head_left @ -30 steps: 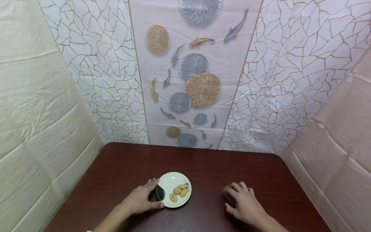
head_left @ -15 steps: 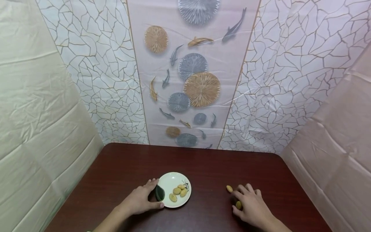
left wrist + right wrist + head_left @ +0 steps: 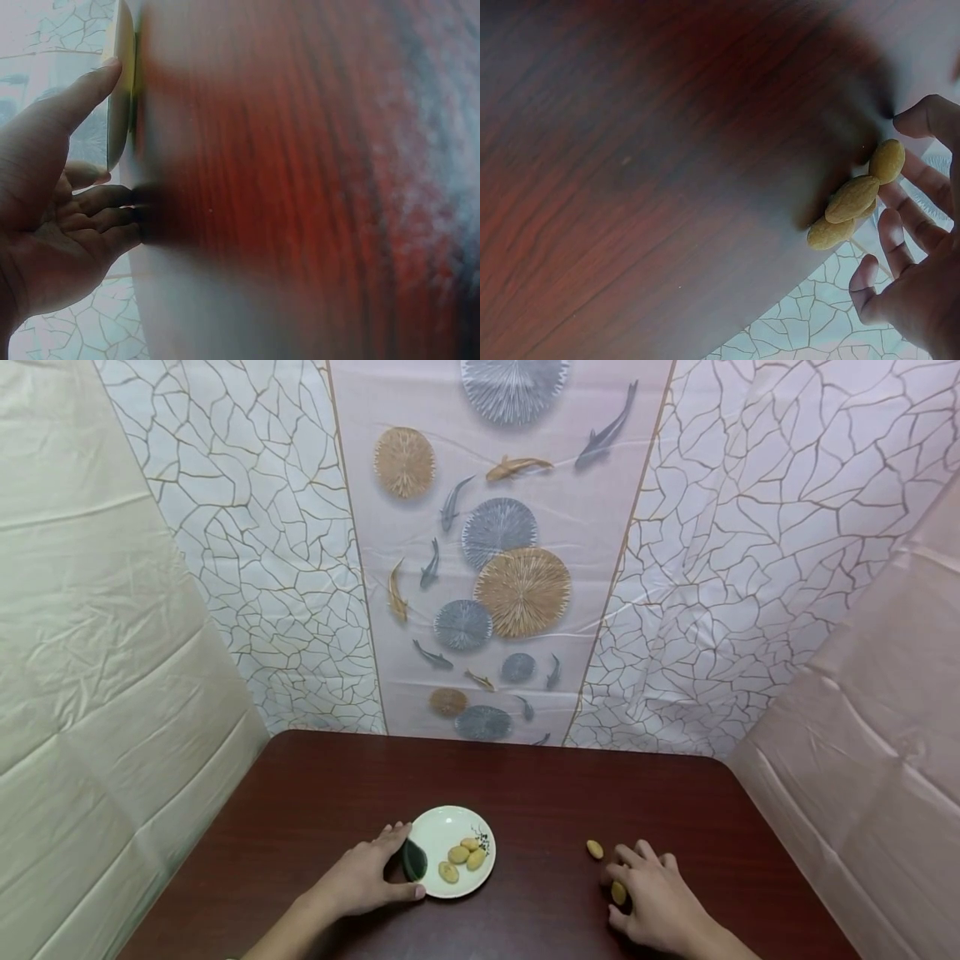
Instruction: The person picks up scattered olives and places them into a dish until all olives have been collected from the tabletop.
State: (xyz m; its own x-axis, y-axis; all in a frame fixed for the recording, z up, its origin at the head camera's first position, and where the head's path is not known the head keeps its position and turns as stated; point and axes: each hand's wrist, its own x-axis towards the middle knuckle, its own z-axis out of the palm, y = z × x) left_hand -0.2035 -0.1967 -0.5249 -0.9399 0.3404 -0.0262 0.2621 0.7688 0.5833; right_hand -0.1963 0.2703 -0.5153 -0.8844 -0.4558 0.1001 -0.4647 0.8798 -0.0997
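Observation:
A white plate with a dark green patch (image 3: 435, 828) holds several yellow-brown oval pieces (image 3: 458, 854). My left hand (image 3: 360, 875) grips its left rim between thumb and fingers; the left wrist view shows that thumb and a fingertip on the plate's edge (image 3: 118, 139). On the right, my right hand (image 3: 660, 897) is over the table, fingers bent and spread around similar pieces (image 3: 618, 892), with nothing pinched. In the right wrist view several pieces (image 3: 853, 199) lie beside the hand (image 3: 919, 262), thumb apart from them.
One more oval piece (image 3: 595, 849) lies on the dark red table (image 3: 480, 777), just beyond my right fingers. Patterned cloth (image 3: 525, 589) hangs behind the table, with plain beige cloth (image 3: 112, 693) at the left and more at the right.
My right hand has shifted right and slightly nearer, uncovering one oval piece on the table and part of another under the fingers. The left hand and the plate have stayed put.

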